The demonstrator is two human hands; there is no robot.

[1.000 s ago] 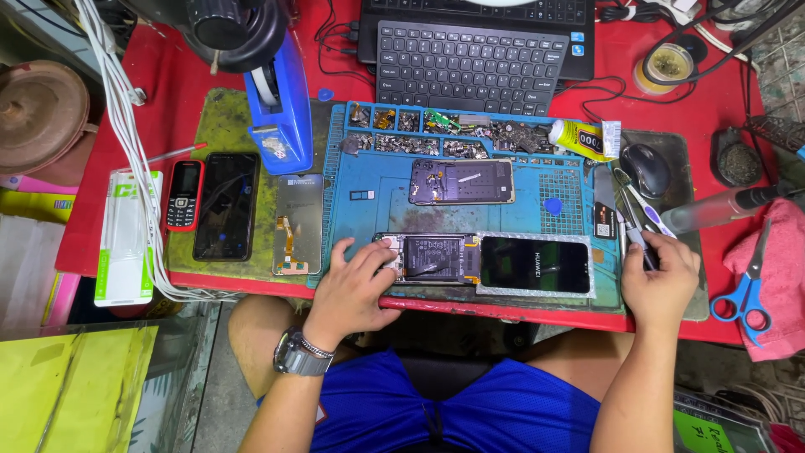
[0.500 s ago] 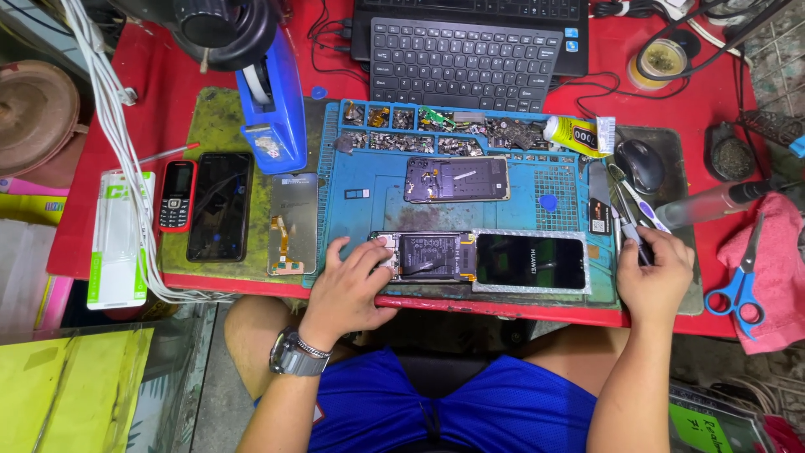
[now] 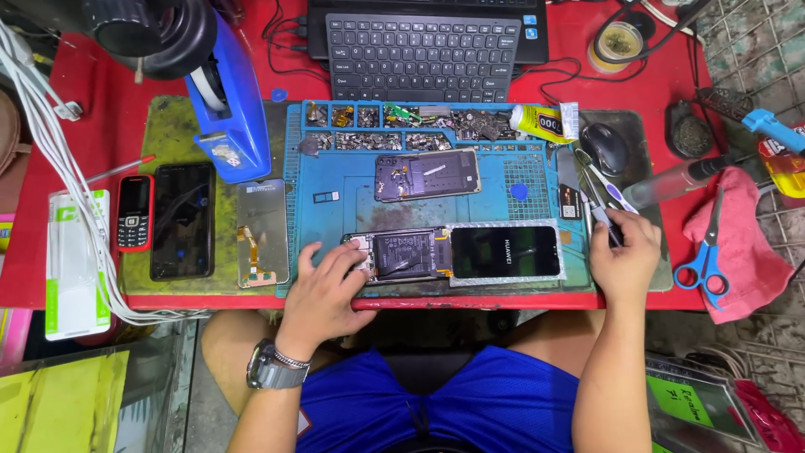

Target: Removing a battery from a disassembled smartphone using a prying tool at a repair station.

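An opened phone body [image 3: 401, 254] lies on the blue work mat [image 3: 335, 210], its inner parts showing. My left hand [image 3: 323, 294] rests on its left end, fingers spread on the frame. Beside it to the right lies a dark phone screen [image 3: 506, 252] on a silvery sheet. My right hand [image 3: 625, 260] sits at the mat's right edge, closed on a thin tool [image 3: 605, 220] among several tweezers. A purple back cover [image 3: 428, 174] lies higher on the mat.
A black keyboard [image 3: 419, 46] stands at the back. A blue tape dispenser [image 3: 231, 109], a loose display panel [image 3: 262, 231], a black phone [image 3: 183, 220] and a small red phone [image 3: 133, 213] lie left. Glue tube [image 3: 543, 122], mouse [image 3: 605, 148], blue scissors [image 3: 703, 252] on pink cloth lie right.
My right hand has shifted slightly among the tools at the mat's right edge. My left hand stays on the opened phone. The view has tilted a little.
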